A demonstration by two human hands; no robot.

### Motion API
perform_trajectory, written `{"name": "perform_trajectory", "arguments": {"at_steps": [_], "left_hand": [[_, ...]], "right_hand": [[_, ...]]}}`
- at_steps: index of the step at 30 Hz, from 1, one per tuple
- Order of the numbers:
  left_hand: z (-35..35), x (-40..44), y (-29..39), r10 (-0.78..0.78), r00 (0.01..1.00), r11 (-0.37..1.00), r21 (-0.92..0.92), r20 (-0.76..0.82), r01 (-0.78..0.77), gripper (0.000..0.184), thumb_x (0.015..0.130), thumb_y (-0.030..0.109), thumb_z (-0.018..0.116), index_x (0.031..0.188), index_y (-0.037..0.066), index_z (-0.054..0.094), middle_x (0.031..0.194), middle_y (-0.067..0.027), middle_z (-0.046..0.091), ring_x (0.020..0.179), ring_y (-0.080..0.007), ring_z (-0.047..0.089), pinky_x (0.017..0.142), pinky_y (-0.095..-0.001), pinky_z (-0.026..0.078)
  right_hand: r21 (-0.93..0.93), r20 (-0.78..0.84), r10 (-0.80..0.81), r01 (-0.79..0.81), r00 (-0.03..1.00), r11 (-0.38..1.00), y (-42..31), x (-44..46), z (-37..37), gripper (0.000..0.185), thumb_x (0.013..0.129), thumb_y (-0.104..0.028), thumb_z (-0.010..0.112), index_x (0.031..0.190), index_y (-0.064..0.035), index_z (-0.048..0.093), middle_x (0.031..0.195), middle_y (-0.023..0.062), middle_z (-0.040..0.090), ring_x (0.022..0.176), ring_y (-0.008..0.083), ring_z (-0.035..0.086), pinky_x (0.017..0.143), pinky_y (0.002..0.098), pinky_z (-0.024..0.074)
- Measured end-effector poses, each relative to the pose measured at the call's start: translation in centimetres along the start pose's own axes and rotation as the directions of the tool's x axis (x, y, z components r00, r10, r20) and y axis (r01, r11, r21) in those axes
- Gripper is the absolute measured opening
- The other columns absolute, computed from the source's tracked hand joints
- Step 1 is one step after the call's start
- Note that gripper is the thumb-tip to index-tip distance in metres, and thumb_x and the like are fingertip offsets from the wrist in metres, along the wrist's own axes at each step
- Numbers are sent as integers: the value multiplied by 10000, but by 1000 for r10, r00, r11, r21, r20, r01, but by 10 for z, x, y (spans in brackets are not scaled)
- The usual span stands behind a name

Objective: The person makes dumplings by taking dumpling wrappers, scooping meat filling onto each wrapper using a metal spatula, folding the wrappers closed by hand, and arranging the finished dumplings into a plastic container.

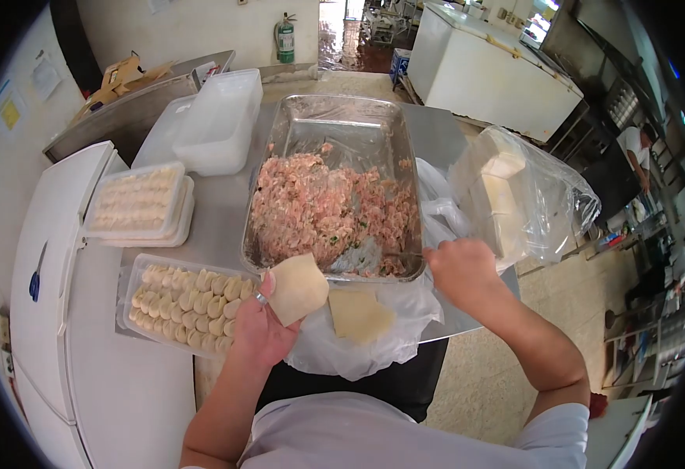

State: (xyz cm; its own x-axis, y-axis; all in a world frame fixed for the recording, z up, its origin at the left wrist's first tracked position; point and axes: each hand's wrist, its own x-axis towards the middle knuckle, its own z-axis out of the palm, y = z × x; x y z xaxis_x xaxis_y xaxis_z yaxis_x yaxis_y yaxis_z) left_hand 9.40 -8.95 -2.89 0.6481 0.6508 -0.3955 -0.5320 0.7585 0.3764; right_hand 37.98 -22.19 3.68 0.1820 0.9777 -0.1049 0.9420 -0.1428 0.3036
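My left hand [266,332] holds a square dumpling wrapper [298,289] by its edge, flat and unfilled, just in front of the metal tray [334,103]. Ground meat filling [311,207] with green bits fills much of that tray. At the tray's near right corner, my right hand [461,270] is closed round a thin utensil [405,254]; its tip is at the meat and its kind is hard to make out. More wrappers [358,315] lie on a plastic bag [358,352] between my hands. To the left, a plastic container [133,313] holds rows of folded dumplings [194,301].
Stacked containers of dumplings [135,202] stand at the left, with plastic tubs [221,125] behind them. A clear bag [569,203] with wrapper stacks [502,195] sits right of the tray. A white freezer [491,66] and another person [635,148] are farther off.
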Motion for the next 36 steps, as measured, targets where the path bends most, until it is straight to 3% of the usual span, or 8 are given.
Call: {"name": "perform_trajectory", "arguments": {"at_steps": [8,15,20,23,26,29,32,36], "left_hand": [[-10,11,12,-14,997,1000,-20,70,15,480,1045,334,542,1376,-13,549,1318,-182,652,1236,-335,626,1114,-469,469],[-13,17,17,-62,991,996,-59,117,69,504,1036,367,555,1377,-5,552,1309,-217,648,1241,-354,622,1101,-504,475],[-10,17,19,-64,990,998,6,126,64,509,1046,385,537,1373,-4,553,1311,-211,647,1236,-356,624,1100,-506,474],[-8,20,17,-58,996,998,-5,72,58,521,1062,394,504,1381,-18,537,1321,-207,639,1244,-358,615,1114,-503,459],[7,25,16,-38,998,999,12,42,38,512,1081,382,464,1384,-27,520,1347,-201,621,1270,-354,594,1131,-490,443],[9,43,7,-8,999,1000,16,35,7,485,1095,363,434,1381,-21,513,1377,-184,602,1292,-332,577,1134,-479,438],[21,52,-8,23,1000,999,34,-4,-22,450,1104,349,413,1373,3,517,1384,-146,597,1284,-304,577,1114,-466,450],[67,43,-12,-5,971,998,60,-241,20,417,1112,339,393,1366,33,519,1371,-95,603,1262,-268,585,1071,-428,471]], "right_hand": [[91,268,-122,101,956,991,15,21,-30,115,782,-110,673,838,-86,770,798,135,732,783,322,739,674,429,586],[380,155,-118,51,981,923,26,16,-15,193,816,-115,669,957,-105,800,813,160,727,801,362,718,722,465,573],[705,37,-54,12,998,709,23,8,11,261,869,-123,674,1100,-58,778,783,212,706,696,336,692,693,430,550],[848,270,20,-248,963,469,17,9,5,264,903,-126,684,1138,-31,758,733,208,686,599,247,614,641,377,512],[906,211,118,-240,970,350,9,3,7,273,931,-98,674,1186,-28,741,704,196,665,573,178,528,607,345,476],[977,59,191,-96,980,189,-14,-7,10,278,925,-51,673,1194,-46,743,711,177,666,590,215,574,596,350,480],[890,-318,237,203,918,408,-44,-11,13,329,875,-6,687,1180,-101,763,737,132,649,634,258,616,586,373,498],[635,-468,237,138,851,760,-82,-18,18,448,832,55,678,1216,-161,753,758,115,613,673,311,633,604,397,520]]}}
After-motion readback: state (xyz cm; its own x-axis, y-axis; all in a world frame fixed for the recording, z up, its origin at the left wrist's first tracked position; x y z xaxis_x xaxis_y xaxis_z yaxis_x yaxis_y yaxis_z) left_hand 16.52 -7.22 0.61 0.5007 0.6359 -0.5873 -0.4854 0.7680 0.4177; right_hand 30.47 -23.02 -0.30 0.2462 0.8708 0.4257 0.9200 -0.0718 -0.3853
